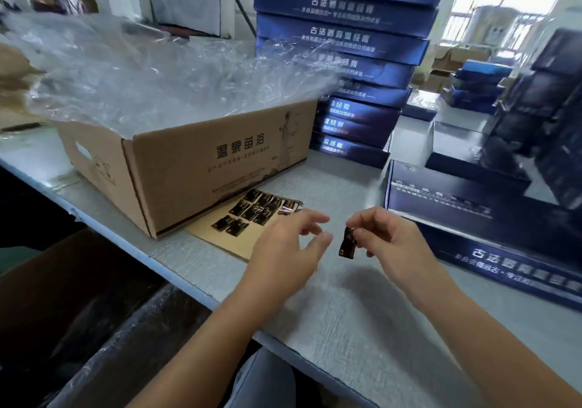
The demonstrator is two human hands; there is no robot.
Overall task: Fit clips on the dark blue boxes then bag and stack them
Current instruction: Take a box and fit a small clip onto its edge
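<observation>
While a small dark clip (pixel 348 241) is pinched by the right hand (pixel 389 239) above the worktop (pixel 362 319), beside the dark blue box (pixel 491 218), the left hand's (pixel 288 243) fingers are held spread; being so lightly held, it could be dropped.

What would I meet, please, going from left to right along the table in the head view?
Cardboard carton → loose clips on a brown card → left hand → clip pinched by the right hand → open dark blue box.
</observation>
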